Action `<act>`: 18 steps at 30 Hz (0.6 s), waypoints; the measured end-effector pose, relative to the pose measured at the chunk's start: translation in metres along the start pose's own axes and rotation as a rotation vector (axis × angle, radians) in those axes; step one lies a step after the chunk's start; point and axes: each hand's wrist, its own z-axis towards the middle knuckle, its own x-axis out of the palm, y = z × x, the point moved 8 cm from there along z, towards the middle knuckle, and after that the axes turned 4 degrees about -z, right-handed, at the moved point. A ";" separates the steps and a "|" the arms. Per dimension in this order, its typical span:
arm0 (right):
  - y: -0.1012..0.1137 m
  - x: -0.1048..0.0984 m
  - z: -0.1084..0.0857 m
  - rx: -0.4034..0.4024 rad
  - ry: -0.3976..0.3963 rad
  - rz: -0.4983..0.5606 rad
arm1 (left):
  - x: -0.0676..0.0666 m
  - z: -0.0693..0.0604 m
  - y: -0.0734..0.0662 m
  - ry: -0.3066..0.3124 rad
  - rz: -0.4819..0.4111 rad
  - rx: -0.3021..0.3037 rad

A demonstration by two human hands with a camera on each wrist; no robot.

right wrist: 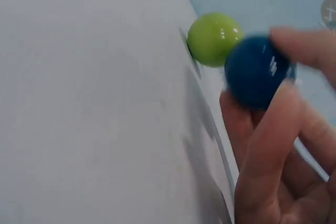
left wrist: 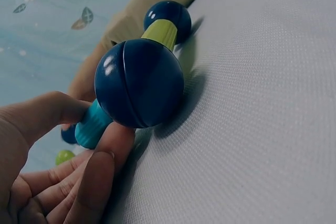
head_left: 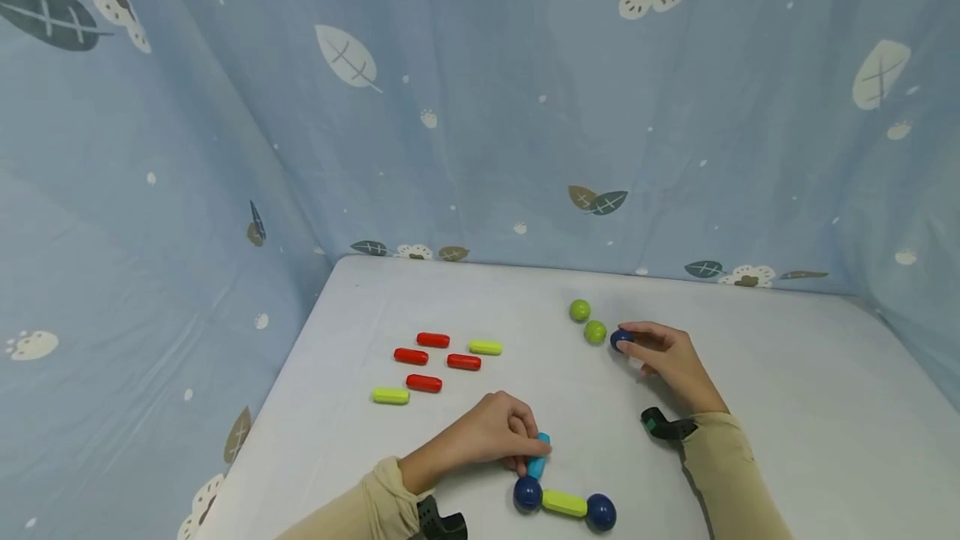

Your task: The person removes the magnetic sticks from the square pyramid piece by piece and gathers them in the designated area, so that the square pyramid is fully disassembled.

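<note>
Near the front of the table, my left hand pinches a light-blue rod between thumb and fingers. One end of that rod meets a dark-blue ball. From the ball a yellow-green rod runs to a second dark-blue ball. Farther back on the right, my right hand holds another dark-blue ball in its fingertips. Just left of it sits a green ball, with a second green ball behind.
Several red rods lie left of centre on the white table. Among them are two yellow-green rods, one nearer and one farther right. A blue patterned curtain encloses the back and sides.
</note>
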 end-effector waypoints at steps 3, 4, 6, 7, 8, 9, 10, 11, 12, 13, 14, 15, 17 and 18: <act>-0.001 0.002 0.003 0.004 -0.021 0.011 | 0.000 -0.001 0.001 -0.001 -0.006 -0.004; -0.002 0.002 0.004 0.007 -0.030 0.017 | 0.000 -0.001 0.001 -0.001 -0.008 -0.004; -0.002 0.004 0.004 0.010 -0.045 0.016 | -0.001 -0.001 0.000 -0.003 -0.008 -0.004; -0.001 0.004 0.004 0.009 -0.049 0.012 | -0.001 -0.001 0.000 -0.003 -0.006 -0.001; -0.001 0.004 0.003 0.009 -0.051 0.010 | -0.001 -0.001 0.000 -0.005 -0.005 0.001; 0.000 0.004 0.003 0.006 -0.052 0.007 | -0.001 -0.001 0.000 -0.006 -0.002 0.001; 0.000 0.004 0.003 0.006 -0.053 0.007 | -0.001 -0.001 0.000 -0.008 0.001 0.002; 0.001 0.004 0.003 0.003 -0.054 0.005 | -0.001 0.000 -0.001 -0.008 0.003 0.002; 0.001 0.004 0.003 0.001 -0.052 0.007 | -0.002 0.000 -0.001 -0.007 0.005 0.004; 0.001 0.004 0.003 0.000 -0.051 0.005 | -0.002 0.000 0.000 -0.006 0.007 0.005; 0.001 0.003 0.003 0.001 -0.052 0.005 | -0.001 0.001 0.000 -0.004 0.006 0.004; 0.001 0.003 0.003 0.002 -0.053 0.003 | -0.001 0.001 0.000 -0.002 0.006 0.005; 0.000 0.003 0.002 0.006 -0.054 -0.004 | -0.001 0.001 0.000 0.001 0.001 0.006; 0.000 0.003 0.002 0.010 -0.056 -0.009 | 0.000 0.001 0.000 0.002 0.000 0.006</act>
